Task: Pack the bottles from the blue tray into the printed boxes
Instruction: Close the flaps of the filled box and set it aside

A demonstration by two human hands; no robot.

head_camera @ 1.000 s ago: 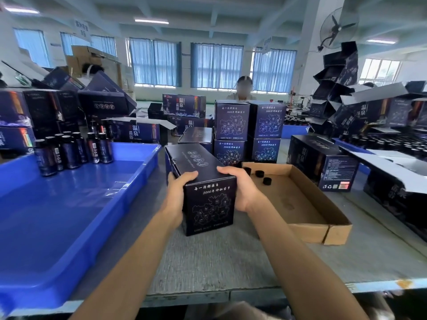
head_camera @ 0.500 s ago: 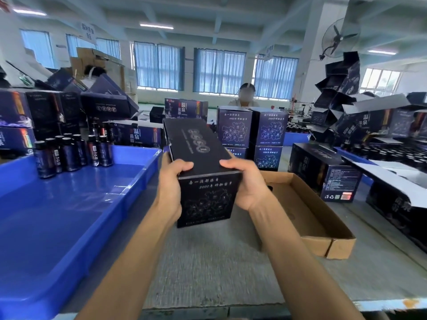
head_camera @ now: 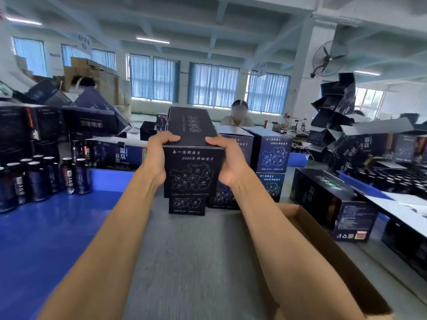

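I hold a closed black printed box (head_camera: pixel 191 167) in the air over the grey table, its map-printed end facing me. My left hand (head_camera: pixel 159 153) grips its left side and my right hand (head_camera: pixel 227 160) grips its right side, thumbs on top. Right behind and below it stands a stack of like printed boxes (head_camera: pixel 272 158). The blue tray (head_camera: pixel 46 239) lies at the left, with several dark bottles (head_camera: pixel 39 179) standing in its far corner.
An open brown cardboard tray (head_camera: pixel 328 257) lies at the right on the grey table (head_camera: pixel 196 262). A long black box (head_camera: pixel 332 202) sits beyond it. Piles of dark boxes stand at left and right. A person sits behind the stack.
Both hands lifted the box from the table and carried it up and away from me, toward the stack of boxes.
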